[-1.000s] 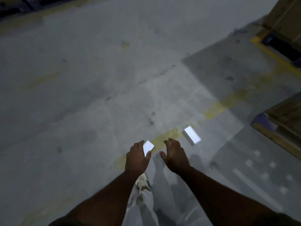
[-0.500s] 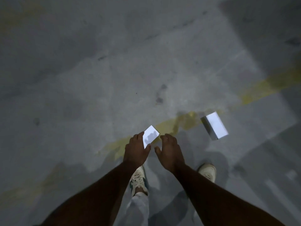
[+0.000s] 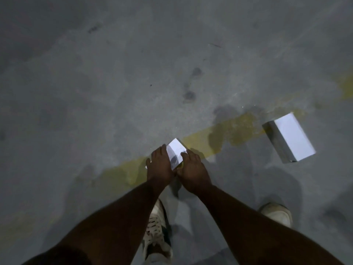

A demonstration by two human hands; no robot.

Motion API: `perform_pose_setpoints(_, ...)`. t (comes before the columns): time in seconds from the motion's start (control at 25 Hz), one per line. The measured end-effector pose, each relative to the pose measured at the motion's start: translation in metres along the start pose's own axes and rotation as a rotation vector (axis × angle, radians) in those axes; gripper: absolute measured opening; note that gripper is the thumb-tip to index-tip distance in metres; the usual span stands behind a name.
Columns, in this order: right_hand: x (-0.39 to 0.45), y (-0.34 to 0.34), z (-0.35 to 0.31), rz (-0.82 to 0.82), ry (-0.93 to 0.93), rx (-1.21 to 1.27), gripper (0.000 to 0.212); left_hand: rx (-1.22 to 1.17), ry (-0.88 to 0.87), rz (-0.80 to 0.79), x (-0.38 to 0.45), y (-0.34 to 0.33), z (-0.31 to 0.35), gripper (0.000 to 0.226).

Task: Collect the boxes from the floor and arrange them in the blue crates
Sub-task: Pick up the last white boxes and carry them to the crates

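A dull grey concrete floor (image 3: 95,92) is seen, mottled with darker blotches and stains. Across it a worn yellow painted line (image 3: 219,136) is drawn, faded and patchy, with dark wet-looking marks on it. Over that line a white box (image 3: 176,153) is seen, its top bright and partly shadowed. To the right of the line's middle a second white box (image 3: 292,138) is seen, its side face grey. Below the line, off-white shoes (image 3: 156,232) are seen, one patterned with dark patches.
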State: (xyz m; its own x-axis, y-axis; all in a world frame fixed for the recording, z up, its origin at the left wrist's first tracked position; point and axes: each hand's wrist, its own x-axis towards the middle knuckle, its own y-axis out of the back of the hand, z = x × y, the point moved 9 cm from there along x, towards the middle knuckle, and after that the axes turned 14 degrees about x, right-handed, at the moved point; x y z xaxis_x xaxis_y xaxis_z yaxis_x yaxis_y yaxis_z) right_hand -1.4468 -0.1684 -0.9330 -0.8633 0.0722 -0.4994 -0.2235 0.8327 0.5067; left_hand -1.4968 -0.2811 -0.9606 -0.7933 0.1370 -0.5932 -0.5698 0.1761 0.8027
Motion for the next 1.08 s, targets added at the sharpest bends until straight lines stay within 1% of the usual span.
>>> perform_pose_setpoints(0.08,0.006,-0.006,0.003,-0.048,-0.023,0.010,0.087,0.039,0.046,-0.069,0.011,-0.020,-0.010,0.092)
perform_pose_setpoints(0.12,0.010,-0.011,0.012,-0.052,-0.034,0.021,0.091,0.056,0.058,-0.088,0.018,-0.032,-0.011,0.098)
perform_pose_setpoints(0.16,0.011,-0.010,0.018,-0.019,-0.024,0.027,0.090,0.065,0.072,-0.097,0.022,-0.036,-0.010,0.099)
perform_pose_setpoints(0.2,0.011,-0.008,0.027,0.006,-0.028,0.036,0.083,0.085,0.079,-0.105,0.026,-0.039,-0.007,0.097)
perform_pose_setpoints(0.28,0.010,-0.005,0.032,0.001,-0.050,0.054,0.067,0.035,0.124,-0.078,0.024,-0.028,-0.007,0.094)
perform_pose_setpoints(0.32,0.005,0.002,0.037,0.007,-0.072,0.075,0.064,-0.027,0.136,-0.072,0.019,-0.023,0.001,0.096)
perform_pose_setpoints(0.36,0.001,0.017,0.040,0.051,-0.087,0.103,0.061,-0.104,0.142,-0.075,0.014,-0.015,0.012,0.097)
perform_pose_setpoints(0.4,-0.007,0.041,0.038,0.131,-0.086,0.122,0.058,-0.203,0.144,-0.085,0.006,-0.005,0.028,0.096)
perform_pose_setpoints(0.44,-0.008,0.045,0.035,0.178,-0.061,0.118,0.053,-0.330,0.158,-0.117,0.000,-0.006,0.033,0.090)
perform_pose_setpoints(0.48,-0.013,0.060,0.037,0.231,-0.045,0.120,0.048,-0.448,0.143,-0.156,-0.005,0.001,0.051,0.077)
perform_pose_setpoints(0.56,-0.023,0.097,0.043,0.337,-0.004,0.132,0.041,-0.641,0.081,-0.219,-0.012,0.020,0.094,0.041)
perform_pose_setpoints(0.6,-0.027,0.122,0.051,0.384,-0.008,0.150,0.041,-0.706,0.051,-0.242,-0.014,0.029,0.120,0.034)
perform_pose_setpoints(0.64,-0.024,0.132,0.051,0.416,-0.007,0.164,0.044,-0.753,0.056,-0.256,-0.013,0.034,0.127,0.037)
perform_pose_setpoints(0.76,-0.039,0.188,0.086,0.547,-0.119,0.236,0.046,-0.756,0.040,-0.255,-0.012,0.047,0.182,0.070)
perform_pose_setpoints(0.8,-0.049,0.208,0.101,0.617,-0.140,0.224,0.046,-0.768,0.026,-0.265,-0.013,0.050,0.205,0.080)
perform_pose_setpoints(0.84,-0.052,0.215,0.104,0.666,-0.138,0.180,0.046,-0.799,0.035,-0.285,-0.009,0.048,0.208,0.088)
perform_pose_setpoints(0.88,-0.057,0.227,0.118,0.709,-0.159,0.123,0.046,-0.834,0.042,-0.317,-0.008,0.047,0.222,0.091)
perform_pose_setpoints(0.96,-0.064,0.248,0.158,0.708,-0.273,0.035,0.046,-0.876,0.041,-0.424,-0.009,0.039,0.252,0.085)
perform_pose_setpoints(1.0,-0.065,0.257,0.181,0.682,-0.346,0.014,0.048,-0.888,0.023,-0.464,-0.007,0.034,0.269,0.078)
perform_pose_setpoints(1.08,-0.065,0.267,0.211,0.657,-0.426,0.009,0.051,-0.899,-0.002,-0.533,-0.001,0.020,0.288,0.066)
